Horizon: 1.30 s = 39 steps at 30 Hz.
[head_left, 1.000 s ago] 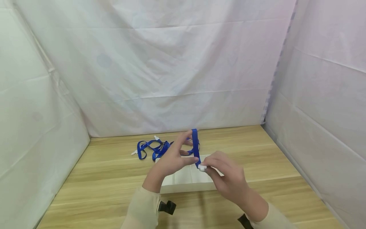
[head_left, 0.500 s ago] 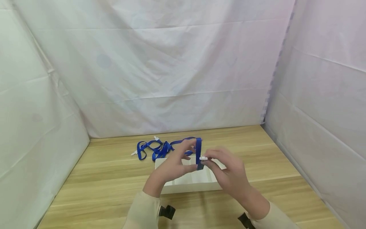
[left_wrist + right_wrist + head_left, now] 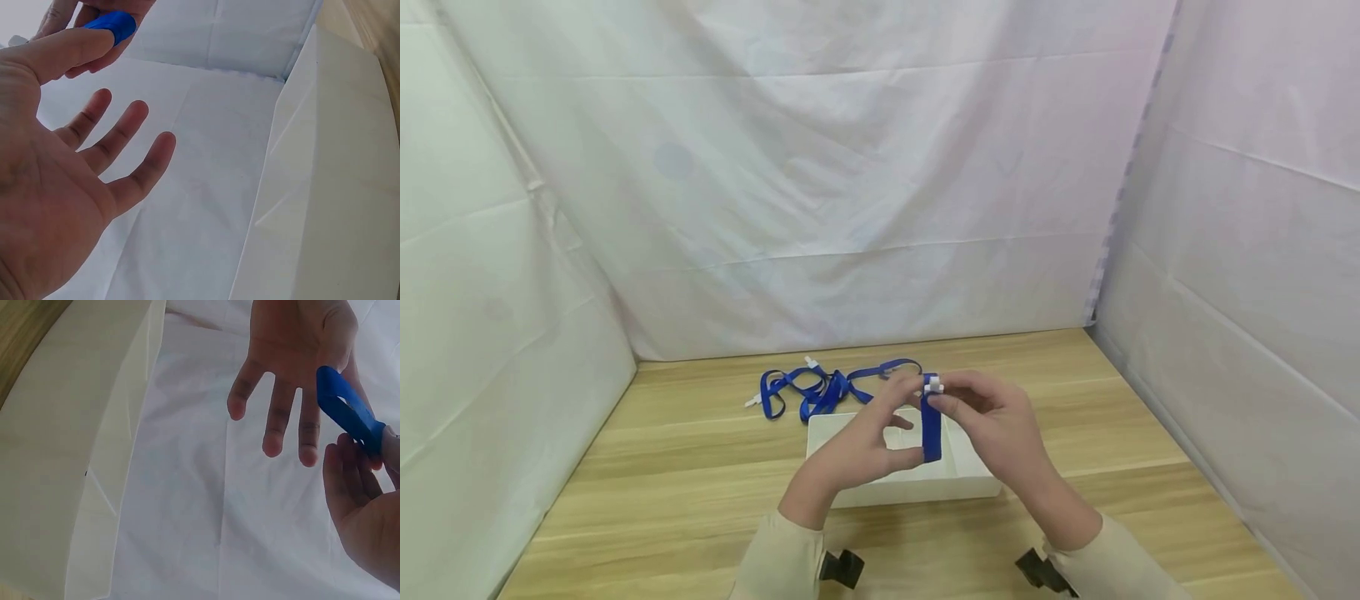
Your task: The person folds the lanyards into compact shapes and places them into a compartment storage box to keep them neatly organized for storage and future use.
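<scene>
A blue lanyard (image 3: 931, 432) is looped over the spread thumb and index finger of my left hand (image 3: 867, 442), held taut between their tips. My left hand's other fingers stand apart from the band in the left wrist view. My right hand (image 3: 996, 412) pinches the lanyard's white plastic clip (image 3: 933, 385) between thumb and index finger, at the top of the loop. In the right wrist view the blue band (image 3: 350, 415) runs from the left thumb to the right fingertips. The left index finger is mostly hidden there.
Beneath both hands stands a white divided tray (image 3: 917, 490) on the wood-grain table (image 3: 662, 467). Behind it, to the left, lies a tangle of blue lanyards (image 3: 827, 393) with white clips. White cloth (image 3: 850, 208) hangs at the back and sides.
My right hand has carried the clip upward along the loop, from near the left thumb to near the left index fingertip. The left hand has tilted and shifted slightly to the right.
</scene>
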{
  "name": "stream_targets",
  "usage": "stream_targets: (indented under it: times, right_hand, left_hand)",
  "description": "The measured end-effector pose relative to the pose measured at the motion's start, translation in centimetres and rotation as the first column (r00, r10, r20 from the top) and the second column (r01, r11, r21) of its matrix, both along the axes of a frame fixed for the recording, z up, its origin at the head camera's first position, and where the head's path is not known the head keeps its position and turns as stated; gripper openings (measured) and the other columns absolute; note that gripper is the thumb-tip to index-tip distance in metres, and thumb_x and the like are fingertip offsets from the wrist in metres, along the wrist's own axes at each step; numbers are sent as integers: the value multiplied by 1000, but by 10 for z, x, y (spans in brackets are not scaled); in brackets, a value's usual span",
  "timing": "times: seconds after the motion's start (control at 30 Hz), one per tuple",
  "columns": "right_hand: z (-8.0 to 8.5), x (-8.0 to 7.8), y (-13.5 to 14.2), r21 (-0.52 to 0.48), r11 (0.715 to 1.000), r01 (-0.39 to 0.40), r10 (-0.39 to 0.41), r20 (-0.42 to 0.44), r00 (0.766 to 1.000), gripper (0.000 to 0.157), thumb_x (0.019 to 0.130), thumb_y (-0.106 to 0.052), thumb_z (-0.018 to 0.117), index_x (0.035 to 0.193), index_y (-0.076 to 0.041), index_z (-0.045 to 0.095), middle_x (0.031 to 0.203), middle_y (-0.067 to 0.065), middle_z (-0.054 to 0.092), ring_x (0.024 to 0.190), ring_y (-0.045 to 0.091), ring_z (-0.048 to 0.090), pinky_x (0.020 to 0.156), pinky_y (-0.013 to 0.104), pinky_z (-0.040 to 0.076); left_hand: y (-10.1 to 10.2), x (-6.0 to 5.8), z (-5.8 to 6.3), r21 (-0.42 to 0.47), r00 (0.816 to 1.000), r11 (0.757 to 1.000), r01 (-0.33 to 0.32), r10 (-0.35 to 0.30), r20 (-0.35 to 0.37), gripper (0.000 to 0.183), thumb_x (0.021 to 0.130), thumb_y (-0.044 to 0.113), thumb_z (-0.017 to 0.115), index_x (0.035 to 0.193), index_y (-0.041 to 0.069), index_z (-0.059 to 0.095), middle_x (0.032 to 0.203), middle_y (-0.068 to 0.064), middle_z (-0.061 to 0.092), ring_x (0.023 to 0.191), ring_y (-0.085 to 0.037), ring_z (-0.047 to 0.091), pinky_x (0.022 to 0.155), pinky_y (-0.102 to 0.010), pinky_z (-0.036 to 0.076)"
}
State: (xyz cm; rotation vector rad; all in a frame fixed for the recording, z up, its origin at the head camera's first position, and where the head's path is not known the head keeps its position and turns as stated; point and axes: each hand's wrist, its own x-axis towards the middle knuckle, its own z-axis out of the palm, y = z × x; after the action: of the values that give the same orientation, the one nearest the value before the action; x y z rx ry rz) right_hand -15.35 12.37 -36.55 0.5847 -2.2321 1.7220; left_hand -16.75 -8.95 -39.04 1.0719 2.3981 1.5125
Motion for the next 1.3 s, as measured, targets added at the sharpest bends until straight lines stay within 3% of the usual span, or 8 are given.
stream_targets:
  times: [0.37, 0.57, 0.7, 0.87, 0.93, 1.07, 1.17, 1.3]
  right_hand:
    - [-9, -1, -3, -117, 993, -31, 13, -153, 988, 19, 90, 6, 79, 108, -1, 80, 98, -14, 81, 83, 6, 77, 76, 21, 62]
    - [-14, -2, -2, -112, 989, -100, 69, -254, 965, 22, 86, 15, 78, 103, 2, 78, 99, -10, 81, 85, 3, 76, 78, 19, 61]
    - [-17, -4, -1, -41, 986, -163, 142, -323, 936, 26, 84, 17, 79, 100, -3, 79, 92, 5, 81, 85, 6, 76, 80, 19, 61]
    - [-16, -5, 1, 100, 978, -184, 208, -380, 901, 26, 84, 13, 81, 100, -9, 80, 90, 9, 81, 83, 6, 76, 75, 19, 61]
    - [-15, -4, 3, 120, 971, -205, 233, -312, 921, 22, 87, 10, 81, 101, -8, 80, 92, 9, 82, 85, 5, 76, 76, 21, 63]
    - [-8, 0, 6, 60, 972, -226, 226, 7, 974, 12, 94, -1, 78, 105, -6, 79, 98, 10, 81, 88, 8, 78, 79, 27, 65]
    - [-3, 3, 7, 55, 982, -179, 165, 205, 965, 15, 95, -14, 81, 109, -8, 80, 105, 9, 81, 93, 11, 78, 83, 27, 64]
    - [2, 4, 7, 84, 983, -162, 130, 295, 947, 19, 93, -19, 84, 109, -10, 81, 109, 8, 81, 99, 16, 78, 87, 26, 63]
  left_hand:
    - [2, 4, 4, 122, 988, 991, 61, -77, 135, 84, 94, 9, 78, 164, 27, 34, 165, -2, 44, 141, -28, 55, 111, -38, 56]
    - [-8, 3, 1, 351, 941, 928, 126, -224, 253, 66, 98, 6, 74, 159, 7, 48, 158, -15, 55, 137, -19, 60, 111, -42, 56]
    - [-12, 2, -3, 443, 928, 894, 72, -223, 299, 44, 103, 9, 68, 143, -9, 60, 137, -2, 74, 125, -13, 70, 109, -37, 57]
    - [-12, 2, -7, 469, 926, 883, -38, -144, 348, 24, 103, 11, 69, 121, -4, 76, 119, 12, 78, 119, -11, 71, 109, -37, 55]
    - [-10, 2, -7, 463, 936, 885, -48, -122, 330, 22, 102, 9, 70, 116, -4, 78, 123, 10, 73, 129, -14, 63, 109, -42, 53]
    - [-6, 3, -5, 432, 954, 899, -69, -68, 294, 27, 101, 8, 71, 115, -15, 73, 121, 4, 65, 129, -22, 53, 105, -44, 53]
    - [-4, 3, -2, 416, 955, 905, -93, -37, 294, 27, 100, 6, 72, 115, -17, 72, 112, 5, 67, 116, -20, 59, 100, -40, 58]
    - [-5, 3, 1, 371, 954, 923, -104, -13, 300, 24, 99, 5, 73, 113, -14, 74, 108, 8, 71, 110, -14, 66, 97, -35, 62]
